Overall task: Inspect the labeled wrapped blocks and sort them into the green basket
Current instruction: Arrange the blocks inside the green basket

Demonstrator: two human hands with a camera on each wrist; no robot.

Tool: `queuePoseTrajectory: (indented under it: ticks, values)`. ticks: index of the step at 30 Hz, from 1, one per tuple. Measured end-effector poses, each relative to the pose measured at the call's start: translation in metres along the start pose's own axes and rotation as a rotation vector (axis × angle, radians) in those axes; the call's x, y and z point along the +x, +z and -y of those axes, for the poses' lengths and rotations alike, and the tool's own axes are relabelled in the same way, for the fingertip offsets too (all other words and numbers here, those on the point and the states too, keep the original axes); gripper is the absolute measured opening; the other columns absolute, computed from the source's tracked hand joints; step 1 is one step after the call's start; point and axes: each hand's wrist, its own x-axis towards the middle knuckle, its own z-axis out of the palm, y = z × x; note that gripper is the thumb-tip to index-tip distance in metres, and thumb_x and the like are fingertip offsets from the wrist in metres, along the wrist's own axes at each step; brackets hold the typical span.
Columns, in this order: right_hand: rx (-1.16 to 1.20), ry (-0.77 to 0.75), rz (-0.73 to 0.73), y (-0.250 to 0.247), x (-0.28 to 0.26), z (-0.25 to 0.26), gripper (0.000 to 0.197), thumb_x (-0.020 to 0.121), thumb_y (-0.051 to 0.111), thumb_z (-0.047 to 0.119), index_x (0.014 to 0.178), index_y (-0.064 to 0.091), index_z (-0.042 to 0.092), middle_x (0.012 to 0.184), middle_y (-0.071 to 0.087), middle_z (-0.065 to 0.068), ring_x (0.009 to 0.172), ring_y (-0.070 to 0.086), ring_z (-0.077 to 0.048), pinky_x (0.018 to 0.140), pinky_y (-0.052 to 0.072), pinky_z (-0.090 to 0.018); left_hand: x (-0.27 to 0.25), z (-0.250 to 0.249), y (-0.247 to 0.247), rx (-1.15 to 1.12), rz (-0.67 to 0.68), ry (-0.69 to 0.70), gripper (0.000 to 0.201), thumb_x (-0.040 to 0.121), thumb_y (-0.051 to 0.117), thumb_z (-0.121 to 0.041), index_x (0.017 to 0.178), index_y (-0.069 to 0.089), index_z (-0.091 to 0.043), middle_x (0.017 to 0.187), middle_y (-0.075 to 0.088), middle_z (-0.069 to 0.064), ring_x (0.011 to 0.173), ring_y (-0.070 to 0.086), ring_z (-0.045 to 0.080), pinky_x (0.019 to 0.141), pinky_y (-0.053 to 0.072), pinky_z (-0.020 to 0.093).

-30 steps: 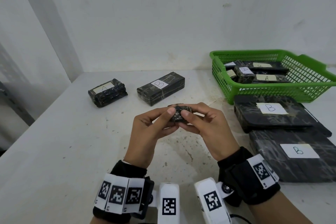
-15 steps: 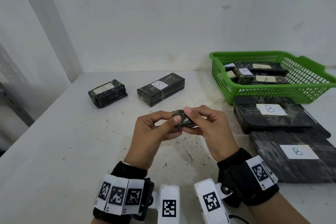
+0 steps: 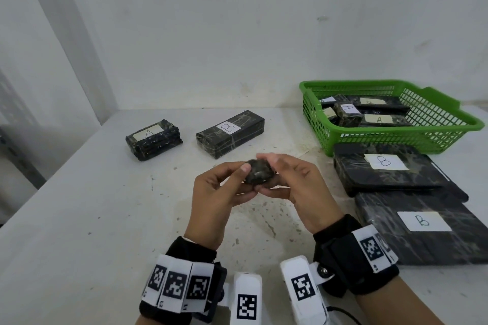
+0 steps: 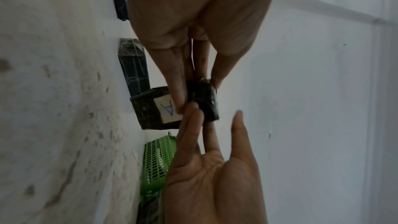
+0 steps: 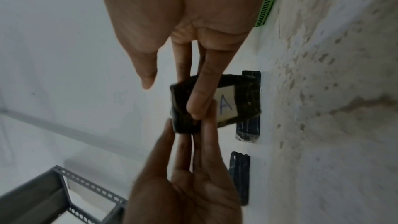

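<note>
Black plastic wrap with a marbled look covers the small block (image 3: pixel 258 171) that both hands are holding up over the middle of the white table (image 3: pixel 79 219), clear of the surface. Left hand (image 3: pixel 219 192) pinches its left end with thumb on top and fingers curled under, and the right hand (image 3: pixel 293 187) has its fingers curled round the right end, thumb hovering near the top. From the head view you can't see any label on it, but both wrist views show a white sticker with an "A" on the far face (image 4: pixel 169 109), so it's pointing away from the person. Green basket (image 3: pixel 449 124) sits at the back right of the table, and it's already got several wrapped blocks in it, a couple with "A" stickers showing; the other labels in there are too small to read. Just in front of the basket are two big flat blocks, each marked "B": the nearer-to-basket one (image 3: pixel 396 179) and then the closest one (image 3: pixel 449 243), which it partly overlaps. Over on the back left there's a chunky "A" block (image 3: pixel 154 140) and beside it a longer "B" block (image 3: pixel 229 137), lying apart from each other. Both wrists have black straps with square code tags on them.
</note>
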Motion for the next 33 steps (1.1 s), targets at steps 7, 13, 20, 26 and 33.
queuePoseTrajectory:
  ticks: [7,13,20,26,33]
  values:
    - [-0.111,0.027,-0.119,-0.025,0.009,0.01,0.033,0.086,0.068,0.008,0.117,0.069,0.021,0.111,0.06,-0.003,0.092,0.06,-0.006,0.079,0.048,-0.022,0.004,-0.011,-0.005,-0.481,-0.145,-0.149,0.024,0.099,0.049,-0.019,0.096,0.066,-0.002,0.093,0.074,0.017,0.075,0.076,0.024,0.061,0.059,0.023]
    - [-0.13,-0.028,-0.052,-0.013,0.004,0.008,0.038,0.086,0.066,-0.007,0.116,0.066,0.017,0.109,0.068,-0.005,0.089,0.068,-0.011,0.081,0.056,-0.022,0.004,-0.012,0.0,-0.673,-0.111,-0.294,0.025,0.1,0.047,-0.017,0.1,0.064,0.002,0.092,0.072,0.024,0.075,0.076,0.026,0.062,0.061,0.025]
    - [-0.041,-0.108,-0.211,-0.027,0.001,0.032,0.023,0.08,0.076,0.005,0.101,0.068,0.009,0.084,0.077,-0.005,0.078,0.073,-0.014,0.066,0.058,-0.023,0.006,-0.019,0.008,-0.346,0.013,-0.218,0.028,0.09,0.054,-0.028,0.111,0.065,-0.014,0.104,0.065,0.012,0.088,0.074,0.032,0.064,0.06,0.03]
    - [-0.061,-0.097,-0.25,-0.056,-0.007,0.052,0.028,0.077,0.077,0.006,0.104,0.069,0.001,0.087,0.077,-0.009,0.078,0.074,-0.018,0.062,0.059,-0.024,0.003,-0.034,0.037,-0.179,0.13,-0.084,0.046,0.08,0.061,-0.019,0.121,0.061,0.001,0.107,0.072,0.021,0.086,0.075,0.03,0.067,0.06,0.029]
    - [-0.001,0.035,-0.208,-0.113,-0.018,0.101,0.016,0.084,0.066,0.004,0.099,0.068,-0.004,0.093,0.075,-0.017,0.078,0.074,-0.021,0.064,0.061,-0.028,0.02,-0.023,0.085,-0.114,0.238,-0.114,0.04,0.081,0.065,-0.02,0.113,0.063,0.002,0.099,0.071,0.019,0.093,0.072,0.036,0.077,0.062,0.037]
